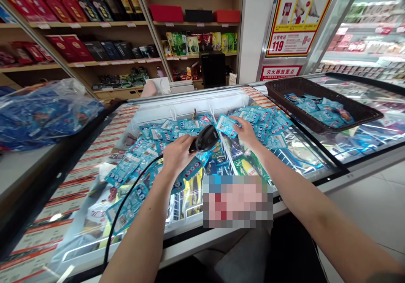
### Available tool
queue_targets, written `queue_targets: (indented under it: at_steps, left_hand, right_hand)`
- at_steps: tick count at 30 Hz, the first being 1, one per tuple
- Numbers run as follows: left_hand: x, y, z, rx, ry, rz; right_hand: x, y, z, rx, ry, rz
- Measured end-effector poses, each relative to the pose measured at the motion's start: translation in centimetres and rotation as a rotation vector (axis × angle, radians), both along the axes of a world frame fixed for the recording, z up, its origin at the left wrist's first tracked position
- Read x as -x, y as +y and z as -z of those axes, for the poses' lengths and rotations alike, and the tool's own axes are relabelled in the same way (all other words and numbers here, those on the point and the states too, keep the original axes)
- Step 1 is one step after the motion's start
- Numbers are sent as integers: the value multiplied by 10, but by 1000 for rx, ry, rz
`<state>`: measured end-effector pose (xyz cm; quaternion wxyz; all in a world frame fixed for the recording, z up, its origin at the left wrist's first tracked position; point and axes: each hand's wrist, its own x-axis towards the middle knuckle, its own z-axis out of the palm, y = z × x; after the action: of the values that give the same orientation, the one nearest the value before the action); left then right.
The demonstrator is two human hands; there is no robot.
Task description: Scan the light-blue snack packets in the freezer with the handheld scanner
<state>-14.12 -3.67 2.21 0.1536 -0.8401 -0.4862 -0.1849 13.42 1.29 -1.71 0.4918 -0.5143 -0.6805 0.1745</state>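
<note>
My left hand [179, 154] is wrapped round the handle of a black barcode scanner [207, 138], whose head tilts toward the right. From it a black cable [122, 205] runs down along my left forearm. Between the thumb and fingers of my right hand [246, 132] is a blue packet [226, 125], its printed back turned up, just right of the scanner. Many similar blue packets [129, 165] lie spread over the freezer's glass top on the left. Another heap of blue packets [262, 120] lies beyond and right of my right hand.
A dark brown basket [322, 125] with more blue packets stands on the freezer at right. A plastic bag of blue packets [47, 114] sits at left. Frozen goods show through the freezer [186, 249]. Shelves [117, 61] line the back wall. A blurred patch covers the lower middle.
</note>
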Motion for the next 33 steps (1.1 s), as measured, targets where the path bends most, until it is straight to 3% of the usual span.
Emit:
queue_targets:
  at_steps: [14,17,21,29,33]
  left_hand:
    - [-1,0,0,13,15,0]
    - [-1,0,0,-1,7,-8]
    - [2,0,0,-33,-24,-73]
    - [6,1,-2,-92,-99,-216]
    - [6,1,-2,-98,-108,-230]
  right_hand:
    - [0,1,2,21,-13,7]
    - [2,-4,-2,-31,-48,35]
    - [3,-13,-8,-115,-200,133]
    - [-10,-17,-9,-133,-475,393]
    - [-4,-23,-11,-175,-591,319]
